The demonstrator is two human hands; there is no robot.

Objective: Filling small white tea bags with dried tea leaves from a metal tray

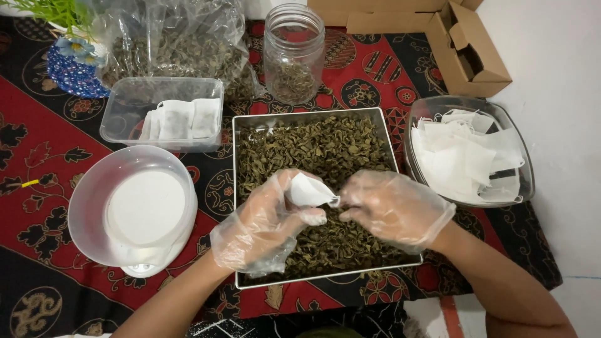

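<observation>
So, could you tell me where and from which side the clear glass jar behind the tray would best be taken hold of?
Probably around the upper wall of the jar, just under its open rim, coming from above and the front. It stands upright with no lid, and the plastic bag of leaves crowds its left side, while the tray sits close in front. Both hands are busy: the left hand holds a small white pouch.

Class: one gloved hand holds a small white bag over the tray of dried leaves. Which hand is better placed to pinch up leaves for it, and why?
Probably the right hand: it holds nothing and hovers over the dried leaves, while the left hand grips the white bag.
</observation>
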